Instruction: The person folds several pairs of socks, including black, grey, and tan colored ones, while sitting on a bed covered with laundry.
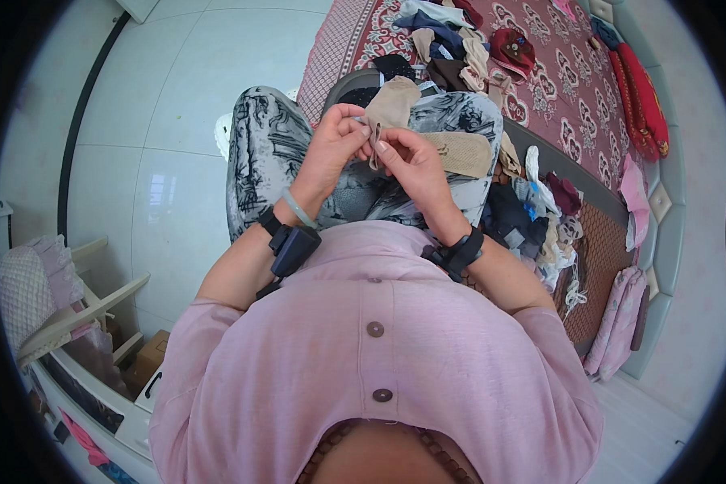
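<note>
Above my lap, my left hand (340, 139) and my right hand (411, 158) meet with pinched fingers on the cuff of a beige sock (393, 103). The sock's foot end flops away from me over my knees. Another beige sock (462, 154), with a ribbed or mesh-like texture, lies flat across my right thigh, just beside my right hand. Black dotted fabric (361, 97) lies past the held sock, between my knees. My fingers hide part of the cuff.
A bed with a dark red patterned cover (552, 89) stands ahead and to the right. Socks and clothes pile (440, 40) on it, with a second heap (532, 214) at my right side. A white chair frame (89, 310) stands at lower left on the tiled floor (169, 145).
</note>
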`<state>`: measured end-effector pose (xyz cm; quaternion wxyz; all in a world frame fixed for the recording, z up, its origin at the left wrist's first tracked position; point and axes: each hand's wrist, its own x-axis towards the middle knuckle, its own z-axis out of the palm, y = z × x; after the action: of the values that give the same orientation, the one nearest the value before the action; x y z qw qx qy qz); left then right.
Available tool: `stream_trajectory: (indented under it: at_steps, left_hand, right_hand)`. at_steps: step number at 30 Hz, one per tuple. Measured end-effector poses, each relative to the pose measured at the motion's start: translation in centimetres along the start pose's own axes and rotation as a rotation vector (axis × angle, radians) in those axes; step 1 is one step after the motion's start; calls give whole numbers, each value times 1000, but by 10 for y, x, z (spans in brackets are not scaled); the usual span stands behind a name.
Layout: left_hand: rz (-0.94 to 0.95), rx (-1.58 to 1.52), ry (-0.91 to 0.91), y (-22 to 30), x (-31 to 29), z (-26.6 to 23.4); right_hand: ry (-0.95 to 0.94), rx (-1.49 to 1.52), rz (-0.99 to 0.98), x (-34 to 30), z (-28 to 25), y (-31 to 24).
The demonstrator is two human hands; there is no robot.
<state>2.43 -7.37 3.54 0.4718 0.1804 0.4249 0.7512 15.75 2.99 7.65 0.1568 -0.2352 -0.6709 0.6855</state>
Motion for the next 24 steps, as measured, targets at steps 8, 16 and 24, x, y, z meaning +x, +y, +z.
stream_trajectory:
  at_steps: [8, 16, 24]
  left_hand:
    - [21, 68, 29, 3, -2, 5]
    - [80, 270, -93, -3, -3, 14]
    - [-70, -30, -34, -15, 5, -9]
  right_hand:
    - [26, -8, 35, 4, -4, 13]
    - [142, -62, 2, 13, -1, 13]
    - [206, 76, 30, 17, -4, 15]
